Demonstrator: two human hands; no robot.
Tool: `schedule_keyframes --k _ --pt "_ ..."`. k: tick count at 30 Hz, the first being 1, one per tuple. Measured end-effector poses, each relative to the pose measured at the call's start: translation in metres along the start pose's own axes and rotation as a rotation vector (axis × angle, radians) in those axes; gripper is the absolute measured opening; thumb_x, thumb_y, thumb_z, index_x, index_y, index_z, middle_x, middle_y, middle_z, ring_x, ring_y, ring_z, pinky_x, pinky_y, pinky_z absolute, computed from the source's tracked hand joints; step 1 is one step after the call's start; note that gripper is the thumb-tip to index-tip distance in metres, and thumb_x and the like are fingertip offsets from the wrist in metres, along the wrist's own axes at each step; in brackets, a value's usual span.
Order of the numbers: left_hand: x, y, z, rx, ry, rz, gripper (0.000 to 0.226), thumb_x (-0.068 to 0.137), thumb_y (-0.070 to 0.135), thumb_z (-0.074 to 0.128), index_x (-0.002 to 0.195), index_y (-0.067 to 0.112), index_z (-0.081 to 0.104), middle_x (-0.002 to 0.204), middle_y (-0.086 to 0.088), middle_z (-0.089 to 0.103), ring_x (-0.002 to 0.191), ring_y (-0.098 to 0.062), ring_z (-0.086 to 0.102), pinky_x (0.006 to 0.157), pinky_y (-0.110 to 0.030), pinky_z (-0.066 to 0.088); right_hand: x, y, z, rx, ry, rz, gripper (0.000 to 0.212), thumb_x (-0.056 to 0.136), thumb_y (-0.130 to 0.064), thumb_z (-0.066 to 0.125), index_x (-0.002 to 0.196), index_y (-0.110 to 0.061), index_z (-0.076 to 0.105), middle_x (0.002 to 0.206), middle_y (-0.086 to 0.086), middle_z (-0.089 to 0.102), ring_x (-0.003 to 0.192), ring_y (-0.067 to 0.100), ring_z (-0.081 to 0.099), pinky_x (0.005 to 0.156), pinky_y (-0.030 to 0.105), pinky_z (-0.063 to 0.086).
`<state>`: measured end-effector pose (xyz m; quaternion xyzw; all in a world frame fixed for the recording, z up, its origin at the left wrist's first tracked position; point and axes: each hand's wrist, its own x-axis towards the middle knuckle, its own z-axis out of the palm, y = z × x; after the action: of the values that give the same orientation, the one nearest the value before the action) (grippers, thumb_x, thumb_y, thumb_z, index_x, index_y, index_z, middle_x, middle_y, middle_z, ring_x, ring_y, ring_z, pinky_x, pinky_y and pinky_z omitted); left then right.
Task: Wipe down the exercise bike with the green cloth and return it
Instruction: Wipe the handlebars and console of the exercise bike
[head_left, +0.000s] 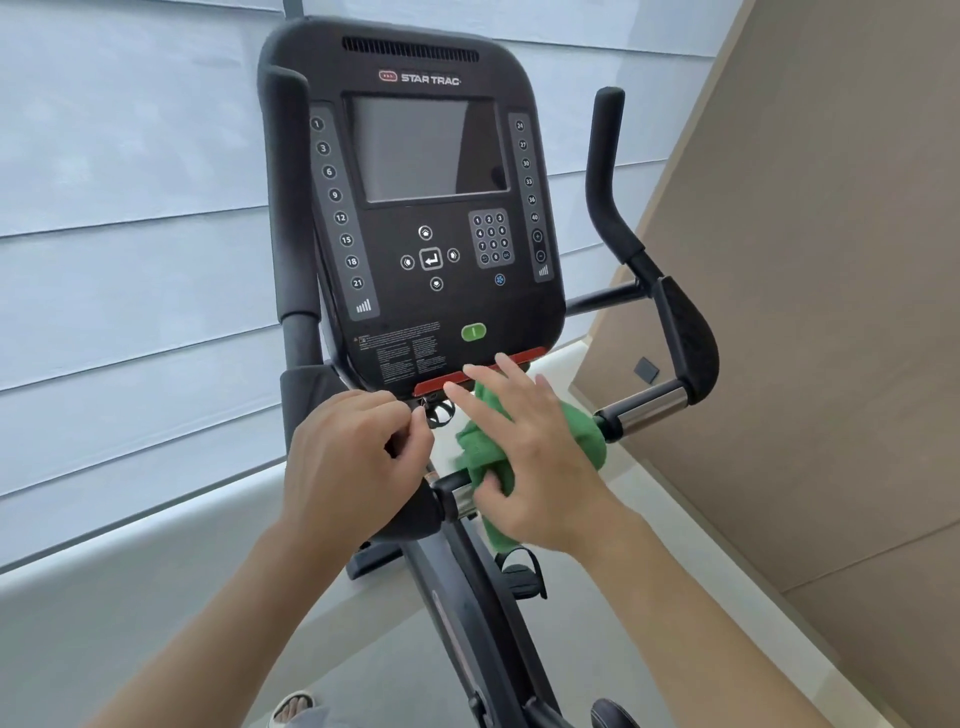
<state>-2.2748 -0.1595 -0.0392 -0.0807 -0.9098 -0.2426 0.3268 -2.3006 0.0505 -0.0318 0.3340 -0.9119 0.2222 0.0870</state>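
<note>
Right hand (524, 452), fingers straight, presses green cloth (480, 457) on handlebar (644, 410) below console (415, 208); left hand (348, 457) clenched nearby, apparently empty. Risk: unheld cloth may slip off.

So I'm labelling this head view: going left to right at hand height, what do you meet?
Window blind → left hand → green cloth → right hand → chrome handlebar grip → beige wall.
</note>
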Motion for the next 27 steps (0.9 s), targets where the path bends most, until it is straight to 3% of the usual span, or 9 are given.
schedule_keyframes --k 4,9,12,15,17,20,23,25,27 --pt "0.000 -0.001 0.001 -0.002 -0.002 0.000 0.047 0.096 0.023 0.058 0.057 0.019 0.032 0.054 0.008 0.030 0.054 -0.017 0.032 0.054 -0.022 0.023 -0.026 0.011 0.003 0.097 0.040 0.110 0.094 0.079 -0.033 0.065 0.164 -0.033 0.023 0.168 -0.017 0.022 0.157 0.009 0.022 0.123 0.048 0.035" --pt "0.000 -0.001 0.002 0.003 -0.007 0.003 0.047 0.096 0.024 0.057 0.057 0.021 0.030 0.054 0.009 0.029 0.054 -0.016 0.032 0.055 -0.017 0.021 -0.050 0.013 0.010 0.136 0.091 0.148 0.110 0.069 0.009 0.068 0.160 -0.036 0.027 0.165 -0.016 0.022 0.152 0.017 0.030 0.110 0.029 0.049" --pt "-0.001 -0.001 0.003 0.011 -0.013 0.006 0.046 0.096 0.026 0.056 0.057 0.021 0.031 0.054 0.010 0.031 0.054 -0.015 0.032 0.055 -0.019 0.023 -0.051 0.008 0.011 0.168 0.108 0.140 0.101 0.067 0.016 0.064 0.152 -0.032 0.036 0.160 -0.016 0.029 0.146 0.016 0.038 0.104 0.026 0.054" --pt "-0.001 -0.002 0.003 0.018 0.001 0.018 0.046 0.096 0.025 0.055 0.058 0.022 0.030 0.054 0.011 0.028 0.053 -0.014 0.031 0.057 -0.015 0.021 -0.048 0.003 -0.001 0.368 0.013 0.108 0.088 0.071 0.000 0.056 0.148 -0.037 0.039 0.145 -0.019 0.045 0.131 0.015 0.051 0.097 0.022 0.052" --pt "-0.001 -0.002 0.003 0.018 0.003 0.021 0.047 0.096 0.024 0.056 0.058 0.021 0.029 0.054 0.009 0.029 0.054 -0.016 0.031 0.057 -0.015 0.021 -0.040 0.007 -0.012 0.464 -0.008 0.154 0.064 0.080 -0.017 0.056 0.140 -0.037 0.048 0.133 -0.018 0.055 0.121 0.015 0.056 0.095 0.023 0.051" --pt "0.000 -0.001 0.003 0.023 0.007 0.008 0.047 0.095 0.023 0.058 0.058 0.019 0.030 0.055 0.008 0.028 0.054 -0.018 0.031 0.055 -0.024 0.022 -0.026 0.020 -0.015 0.247 -0.013 0.264 0.027 0.097 -0.043 0.048 0.110 -0.025 0.063 0.108 -0.016 0.062 0.105 0.006 0.056 0.098 0.030 0.043" --pt "-0.001 -0.001 0.003 0.029 0.007 0.015 0.047 0.095 0.024 0.058 0.058 0.019 0.029 0.055 0.008 0.026 0.054 -0.018 0.030 0.055 -0.026 0.021 -0.007 0.029 -0.006 0.053 0.018 0.383 0.050 0.108 -0.042 0.039 0.070 -0.013 0.054 0.069 -0.001 0.055 0.072 0.016 0.051 0.103 0.046 0.042" --pt "0.000 -0.001 0.003 0.026 -0.005 0.018 0.048 0.095 0.023 0.058 0.058 0.020 0.029 0.054 0.008 0.026 0.054 -0.018 0.031 0.056 -0.022 0.020 0.008 0.028 -0.001 -0.053 0.129 0.445 0.049 0.108 -0.037 0.044 0.070 -0.012 0.062 0.071 0.001 0.062 0.074 0.021 0.054 0.100 0.049 0.046" --pt "0.000 -0.002 0.002 0.018 -0.015 0.014 0.048 0.095 0.022 0.059 0.058 0.020 0.029 0.054 0.007 0.027 0.054 -0.019 0.032 0.058 -0.014 0.018 0.023 0.023 0.004 -0.066 0.200 0.406 0.033 0.106 -0.036 0.051 0.093 -0.016 0.073 0.092 -0.001 0.071 0.088 0.021 0.059 0.094 0.044 0.049"
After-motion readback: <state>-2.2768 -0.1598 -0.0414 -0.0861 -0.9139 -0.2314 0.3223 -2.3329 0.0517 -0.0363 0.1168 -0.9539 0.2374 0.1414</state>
